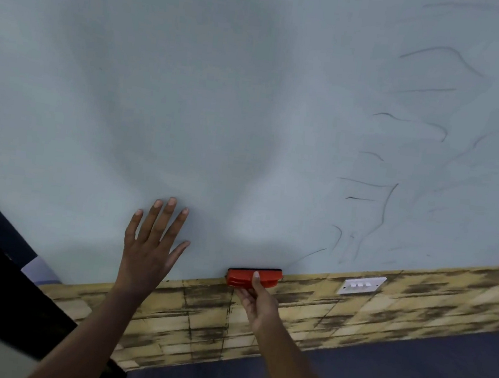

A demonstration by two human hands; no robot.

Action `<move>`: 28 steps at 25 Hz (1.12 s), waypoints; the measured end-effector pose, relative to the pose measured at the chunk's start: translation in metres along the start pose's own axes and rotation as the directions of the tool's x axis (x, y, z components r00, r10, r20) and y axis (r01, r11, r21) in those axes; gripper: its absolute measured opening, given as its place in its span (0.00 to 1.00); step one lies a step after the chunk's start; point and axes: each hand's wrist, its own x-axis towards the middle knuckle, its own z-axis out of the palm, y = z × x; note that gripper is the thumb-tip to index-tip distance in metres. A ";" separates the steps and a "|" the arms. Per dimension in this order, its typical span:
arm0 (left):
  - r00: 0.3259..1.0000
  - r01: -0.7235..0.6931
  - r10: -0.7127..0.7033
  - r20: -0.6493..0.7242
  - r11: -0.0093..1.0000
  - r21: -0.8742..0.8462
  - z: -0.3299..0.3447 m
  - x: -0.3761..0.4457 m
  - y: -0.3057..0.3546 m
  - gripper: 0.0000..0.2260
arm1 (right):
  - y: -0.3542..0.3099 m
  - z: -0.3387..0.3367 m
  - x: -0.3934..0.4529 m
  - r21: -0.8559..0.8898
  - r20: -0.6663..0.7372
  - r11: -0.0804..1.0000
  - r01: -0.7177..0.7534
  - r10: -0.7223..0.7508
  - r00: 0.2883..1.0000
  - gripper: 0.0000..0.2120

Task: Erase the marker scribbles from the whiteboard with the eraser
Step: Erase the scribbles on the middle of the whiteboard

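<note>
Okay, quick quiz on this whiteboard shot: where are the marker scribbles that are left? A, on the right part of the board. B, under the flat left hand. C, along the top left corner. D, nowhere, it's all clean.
A: the dark marker scribbles run down the right part of the whiteboard, right of the red eraser at its bottom edge.

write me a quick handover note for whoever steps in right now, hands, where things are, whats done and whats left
Left hand: open, fingers spread, flat on the whiteboard near its bottom edge.
Right hand: holds the red eraser, at the board's bottom edge.
Done: the left and middle of the board look wiped, with only grey smear.
Left: marker scribbles on the right side, from the top down to just right of the eraser.
</note>
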 end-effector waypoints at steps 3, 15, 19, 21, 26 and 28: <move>1.000 -0.001 0.001 -0.009 1.000 -0.006 -0.012 -0.006 -0.020 0.32 | -0.032 0.003 -0.018 0.016 -0.005 0.997 0.076 -0.076 0.997 0.29; 0.958 0.287 -0.288 -0.003 0.954 -0.084 -0.026 -0.012 -0.015 0.27 | 0.025 0.034 -0.024 -0.164 -0.077 0.984 0.071 -0.084 0.993 0.20; 0.935 0.353 -0.348 0.068 0.933 -0.075 -0.034 -0.021 -0.020 0.29 | 0.073 0.049 -0.023 -0.121 -0.021 0.990 -0.073 0.071 0.997 0.29; 0.918 0.394 -0.386 0.090 0.915 -0.091 -0.038 -0.027 -0.025 0.29 | 0.071 0.051 -0.026 -0.042 0.027 0.995 -0.087 0.089 0.996 0.28; 0.895 0.444 -0.435 0.093 0.887 -0.124 -0.039 -0.029 -0.023 0.23 | 0.086 0.084 -0.043 -0.128 0.200 0.984 -0.122 0.146 0.969 0.26; 0.887 0.461 -0.451 0.097 0.877 -0.137 -0.039 -0.026 -0.020 0.20 | 0.100 0.092 -0.041 -0.173 0.152 0.978 -0.120 0.147 0.977 0.27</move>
